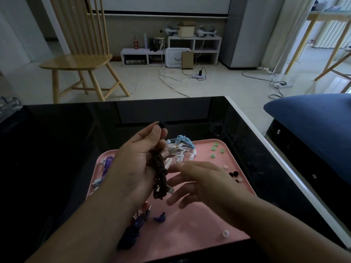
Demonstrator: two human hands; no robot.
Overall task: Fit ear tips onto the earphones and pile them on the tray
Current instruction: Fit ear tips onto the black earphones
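Observation:
My left hand (133,164) holds a bundle of dark brown earphones (158,173) above the pink tray (190,224), pinching one earbud with a black ear tip (162,124) at its fingertips. To its right, my right hand (205,183) hovers over the tray with fingers spread and nothing in it. On the tray lie white and blue earphones (180,147), purple earphones (106,166) at the left, and a dark blue set (136,224) near the front. Loose green ear tips (216,149), black ear tips (233,174) and a clear ear tip (225,233) lie on the tray's right side.
The tray rests on a glossy black table (66,139) with a white edge (284,162) on the right. A blue cushioned seat (313,126) stands to the right, a wooden chair (79,59) beyond the table, and a glass object (9,107) at the far left.

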